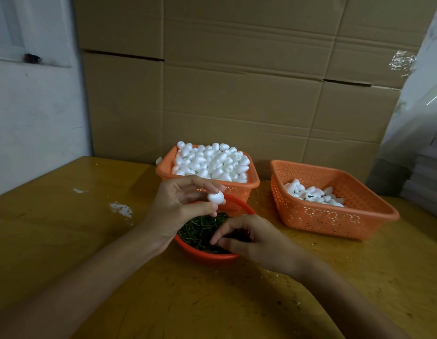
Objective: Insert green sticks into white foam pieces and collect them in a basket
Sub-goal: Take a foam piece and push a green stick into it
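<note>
My left hand (180,206) pinches a white foam piece (215,197) between thumb and fingertips, just above the round red bowl (205,256). That bowl holds a heap of green sticks (200,228). My right hand (249,238) reaches into the bowl with curled fingers pinching at the sticks; whether a stick is caught between them is hidden. Behind the bowl an orange basket (251,185) is heaped with plain foam pieces (210,162). To the right a second orange basket (334,216) holds several foam pieces with green sticks in them (310,195).
Everything stands on a yellow-brown wooden table (78,228) with white smears at the left. Stacked cardboard boxes (237,81) form a wall right behind the baskets. One foam piece (159,160) lies beside the full basket. White stacked material (422,179) stands at the far right.
</note>
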A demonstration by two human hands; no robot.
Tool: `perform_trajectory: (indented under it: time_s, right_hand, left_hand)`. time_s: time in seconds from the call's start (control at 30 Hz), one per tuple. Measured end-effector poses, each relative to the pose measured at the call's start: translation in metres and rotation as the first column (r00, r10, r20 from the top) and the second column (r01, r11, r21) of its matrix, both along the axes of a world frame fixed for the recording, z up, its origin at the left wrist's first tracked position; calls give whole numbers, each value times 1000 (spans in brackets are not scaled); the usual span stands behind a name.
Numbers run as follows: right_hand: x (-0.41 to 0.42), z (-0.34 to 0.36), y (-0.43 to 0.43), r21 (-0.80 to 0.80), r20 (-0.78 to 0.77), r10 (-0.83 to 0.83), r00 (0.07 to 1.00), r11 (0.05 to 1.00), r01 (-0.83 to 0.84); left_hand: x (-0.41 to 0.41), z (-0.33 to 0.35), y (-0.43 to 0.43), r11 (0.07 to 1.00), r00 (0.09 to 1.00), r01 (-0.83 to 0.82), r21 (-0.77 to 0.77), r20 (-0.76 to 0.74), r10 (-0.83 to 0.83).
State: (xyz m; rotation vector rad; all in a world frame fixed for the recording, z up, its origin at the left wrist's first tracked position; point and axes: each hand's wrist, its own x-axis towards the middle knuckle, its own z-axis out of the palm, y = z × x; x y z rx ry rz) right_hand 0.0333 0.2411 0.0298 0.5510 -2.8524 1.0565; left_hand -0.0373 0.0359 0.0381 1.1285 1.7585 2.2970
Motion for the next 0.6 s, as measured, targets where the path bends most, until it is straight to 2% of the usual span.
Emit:
perform_trajectory:
  time_s: [0.2,0.4,0.6]
  right_hand:
    - [0,-2,1,6,-8,18,1000,1000,-18]
    - [1,1,1,-51,7,57,998,997,-57]
    - [0,0,-1,-18,-13,52,999,998,-52]
  left_hand:
    - [1,-1,1,1000,1000,-2,0,10,2]
    - [0,2,-1,999,998,35,21,61,-36]
    - [2,3,-2,999,997,40,24,65,-42]
